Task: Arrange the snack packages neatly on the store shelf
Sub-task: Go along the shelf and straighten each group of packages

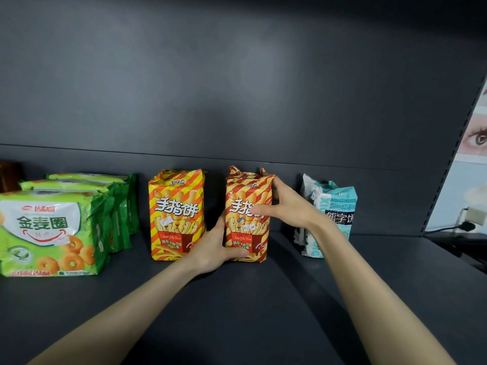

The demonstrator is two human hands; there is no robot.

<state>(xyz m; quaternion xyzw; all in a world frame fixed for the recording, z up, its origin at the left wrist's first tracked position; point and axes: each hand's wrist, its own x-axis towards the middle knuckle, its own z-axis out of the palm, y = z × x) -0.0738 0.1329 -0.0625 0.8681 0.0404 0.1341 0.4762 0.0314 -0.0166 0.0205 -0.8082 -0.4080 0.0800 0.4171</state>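
A red-and-yellow striped finger-biscuit bag (246, 230) stands upright on the dark shelf (237, 299), with more bags of the same kind behind it. My left hand (214, 248) grips its lower left corner and bottom. My right hand (283, 204) holds its upper right edge, thumb across the front. A yellow-and-orange striped bag (176, 214) stands just to its left, apart from it. Green ring-snack bags (50, 233) stand in a row at the far left. Pale blue biscuit bags (334, 214) stand to the right, partly hidden by my right forearm.
The dark back panel (237, 88) rises behind the bags. A brown item (9, 175) shows at the far left edge. The shelf's perforated side post (448, 167) closes the right end, with a wall poster and a cable beyond it.
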